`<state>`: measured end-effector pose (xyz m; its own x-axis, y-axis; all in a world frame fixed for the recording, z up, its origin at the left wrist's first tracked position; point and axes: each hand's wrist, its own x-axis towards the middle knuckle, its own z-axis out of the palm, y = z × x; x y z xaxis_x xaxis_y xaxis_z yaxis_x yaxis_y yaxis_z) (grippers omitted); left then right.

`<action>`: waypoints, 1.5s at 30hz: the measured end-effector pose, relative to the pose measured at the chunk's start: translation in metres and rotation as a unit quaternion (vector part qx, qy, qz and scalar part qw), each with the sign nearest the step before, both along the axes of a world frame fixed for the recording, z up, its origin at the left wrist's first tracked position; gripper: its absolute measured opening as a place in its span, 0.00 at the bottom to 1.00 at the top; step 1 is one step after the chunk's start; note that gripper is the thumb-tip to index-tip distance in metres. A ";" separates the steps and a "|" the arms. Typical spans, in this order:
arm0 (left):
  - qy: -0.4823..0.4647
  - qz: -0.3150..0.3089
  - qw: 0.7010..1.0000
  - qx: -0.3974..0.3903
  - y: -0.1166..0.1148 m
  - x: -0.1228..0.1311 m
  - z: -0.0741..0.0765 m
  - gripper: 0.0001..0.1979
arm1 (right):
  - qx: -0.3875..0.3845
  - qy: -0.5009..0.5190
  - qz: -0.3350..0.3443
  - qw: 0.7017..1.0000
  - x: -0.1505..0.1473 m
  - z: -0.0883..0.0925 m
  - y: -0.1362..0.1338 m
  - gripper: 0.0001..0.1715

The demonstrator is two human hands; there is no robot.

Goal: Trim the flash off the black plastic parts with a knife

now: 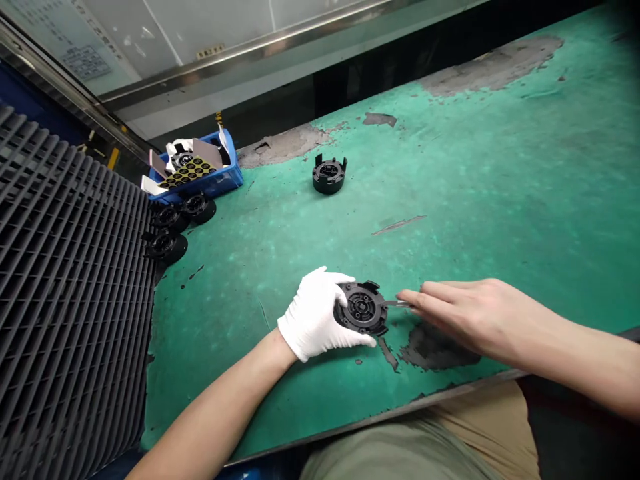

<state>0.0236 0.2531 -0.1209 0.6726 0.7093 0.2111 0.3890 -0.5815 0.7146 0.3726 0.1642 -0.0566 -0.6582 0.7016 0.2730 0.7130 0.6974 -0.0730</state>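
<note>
My left hand [320, 317], in a white glove, is wrapped round the left side of a round black plastic part [362, 307] with tabs on its rim. The part's ringed face is turned up, and the glove covers its left edge. Bare and closed, my right hand [463, 310] pinches a slim knife-like metal tool [400, 303]. The tool's thin tip reaches the right rim of the part; whether it touches cannot be made out. My fingers hide the rest of the tool.
A similar black part [329, 175] stands further back on the worn green table [500, 200]. Several more black parts [167, 247] sit at the left, beside a grey ribbed panel [70, 293]. Behind them is a blue bin [233, 167] holding boxes and yellow-black sticker sheets [187, 172].
</note>
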 end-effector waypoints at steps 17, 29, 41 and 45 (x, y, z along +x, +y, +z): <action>0.000 -0.050 0.999 -0.012 -0.001 -0.002 -0.011 0.68 | 0.059 -0.006 -0.131 0.990 -0.062 -0.008 -0.048 0.20; 0.045 -0.069 0.996 -0.037 0.000 -0.006 -0.004 0.67 | 0.000 -0.014 -0.092 0.996 -0.056 0.006 -0.036 0.19; 0.029 -0.068 0.996 -0.046 0.000 -0.005 -0.004 0.67 | 0.031 -0.070 -0.087 0.993 -0.057 0.007 -0.029 0.19; 0.032 -0.065 0.996 -0.049 0.001 -0.004 -0.003 0.68 | 0.039 -0.100 -0.110 0.988 -0.062 0.007 -0.031 0.20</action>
<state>0.0194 0.2543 -0.1240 0.7705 0.6297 0.0996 0.3605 -0.5592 0.7466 0.3101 0.1333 -0.0497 -0.5380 0.8162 0.2108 0.8429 0.5214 0.1325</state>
